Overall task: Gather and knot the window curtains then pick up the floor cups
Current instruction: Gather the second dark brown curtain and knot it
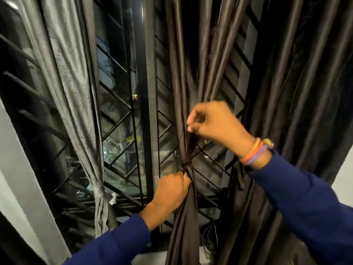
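A dark brown curtain point(183, 77) hangs at the window's middle, pulled into a tight knot point(186, 163). My left hand point(172, 190) is closed around the gathered cloth just below the knot. My right hand point(214, 123) pinches the folds above the knot between thumb and fingertips. On the left a grey curtain point(76, 92) hangs gathered, with its own knot point(99, 191) low down. No cups are in view.
Behind the curtains stands a window with a black metal grille point(118, 119) and a dark vertical frame bar point(147, 92). More dark curtain folds point(298, 92) hang at the right. A pale wall point(17, 165) runs down the left.
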